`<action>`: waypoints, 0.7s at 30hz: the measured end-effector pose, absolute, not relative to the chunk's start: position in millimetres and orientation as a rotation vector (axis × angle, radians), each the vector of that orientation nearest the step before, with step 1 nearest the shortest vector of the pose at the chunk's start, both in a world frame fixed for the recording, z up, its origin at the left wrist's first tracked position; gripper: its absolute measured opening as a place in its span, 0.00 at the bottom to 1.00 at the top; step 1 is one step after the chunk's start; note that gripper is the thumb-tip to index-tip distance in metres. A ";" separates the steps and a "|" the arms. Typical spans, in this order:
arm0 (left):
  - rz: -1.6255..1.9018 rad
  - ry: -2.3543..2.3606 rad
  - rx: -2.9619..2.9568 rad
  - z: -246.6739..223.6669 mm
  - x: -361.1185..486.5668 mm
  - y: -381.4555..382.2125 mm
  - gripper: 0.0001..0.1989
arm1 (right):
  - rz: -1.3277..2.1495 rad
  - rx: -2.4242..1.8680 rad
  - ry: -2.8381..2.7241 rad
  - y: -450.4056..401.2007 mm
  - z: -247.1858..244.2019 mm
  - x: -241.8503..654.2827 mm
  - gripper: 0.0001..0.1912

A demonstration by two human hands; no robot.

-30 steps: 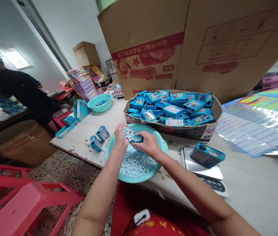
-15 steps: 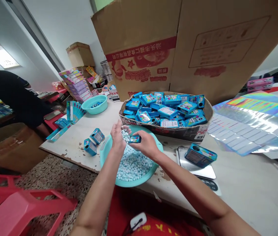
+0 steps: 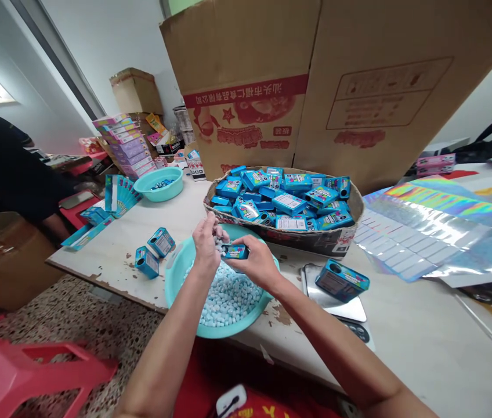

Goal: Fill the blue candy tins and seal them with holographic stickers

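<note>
My left hand (image 3: 205, 241) is curled round a small heap of pale blue candies (image 3: 220, 237), over a turquoise basin (image 3: 172, 293). More loose candies (image 3: 228, 299) cover the basin's bottom. Gripped in my right hand (image 3: 258, 262) is a small blue box (image 3: 236, 251), tilted on its side, its end against the candies and fingers of my left hand. That end is partly hidden. On the table to the left stand two blue boxes with round holes, one (image 3: 161, 241) behind the other (image 3: 147, 262). Another blue box (image 3: 342, 281) rests on a kitchen scale (image 3: 354, 310).
Behind the basin is a low cardboard tray (image 3: 319, 241) heaped with blue boxes, before a large carton (image 3: 250, 69). Holographic sheets (image 3: 429, 226) lie at right. A smaller turquoise basin (image 3: 159, 188) stands back left. A person in dark clothing (image 3: 2, 168) is at far left.
My left fingers have closed further round the candies, and fewer show in that hand. The blue box is closer against it. The whole view has shifted slightly.
</note>
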State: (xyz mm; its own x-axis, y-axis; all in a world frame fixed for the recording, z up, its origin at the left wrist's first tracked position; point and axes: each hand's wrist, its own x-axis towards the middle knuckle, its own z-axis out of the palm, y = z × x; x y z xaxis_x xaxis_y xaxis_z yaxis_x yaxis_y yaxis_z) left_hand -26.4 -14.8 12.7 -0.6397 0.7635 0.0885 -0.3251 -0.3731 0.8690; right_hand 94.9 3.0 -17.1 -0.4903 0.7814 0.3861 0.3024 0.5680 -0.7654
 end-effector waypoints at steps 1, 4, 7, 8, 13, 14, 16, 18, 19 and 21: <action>2.042 1.149 0.658 13.2 -26.5 -15.3 0.19 | 0.825 -0.869 -2.037 2.7 -18.4 94.5 0.15; 1.980 1.190 0.681 13.1 -27.3 -18.0 0.18 | 0.848 -0.868 -2.012 2.1 -23.1 93.0 0.15; 1.940 1.199 0.699 11.9 -26.6 -21.3 0.18 | 0.883 -0.844 -1.993 1.4 -26.4 91.2 0.16; 1.939 1.192 0.718 11.6 -25.7 -22.1 0.17 | 0.895 -0.839 -1.982 1.2 -27.0 90.3 0.16; 1.914 1.209 0.769 15.5 -19.5 -23.3 0.14 | 0.945 -0.839 -1.946 -0.8 -29.4 84.6 0.16; 1.927 1.221 0.751 17.8 -18.8 -24.0 0.14 | 0.959 -0.834 -1.930 -2.2 -29.8 85.7 0.16; 1.996 1.249 0.737 22.6 -19.6 -26.0 0.12 | 0.995 -0.802 -1.873 -6.1 -29.1 94.0 0.18; 2.097 1.296 0.795 24.3 -24.5 -26.6 0.10 | 1.033 -0.770 -1.788 -12.0 -25.7 112.2 0.19; 2.143 1.333 0.849 22.4 -28.2 -25.7 0.10 | 1.050 -0.767 -1.743 -15.9 -22.9 125.0 0.20; 1.985 1.567 1.005 12.6 -35.2 -21.8 0.09 | 1.067 -0.785 -1.665 -26.2 -16.4 157.0 0.21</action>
State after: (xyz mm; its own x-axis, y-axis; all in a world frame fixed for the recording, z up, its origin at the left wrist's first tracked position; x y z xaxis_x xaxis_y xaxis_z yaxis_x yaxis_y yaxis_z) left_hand -35.2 -21.8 12.6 -0.6522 0.7043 0.2802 0.1087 -0.2789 0.9541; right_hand 157.0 -26.2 -16.4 -0.3205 0.8672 0.3812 0.0155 0.4071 -0.9132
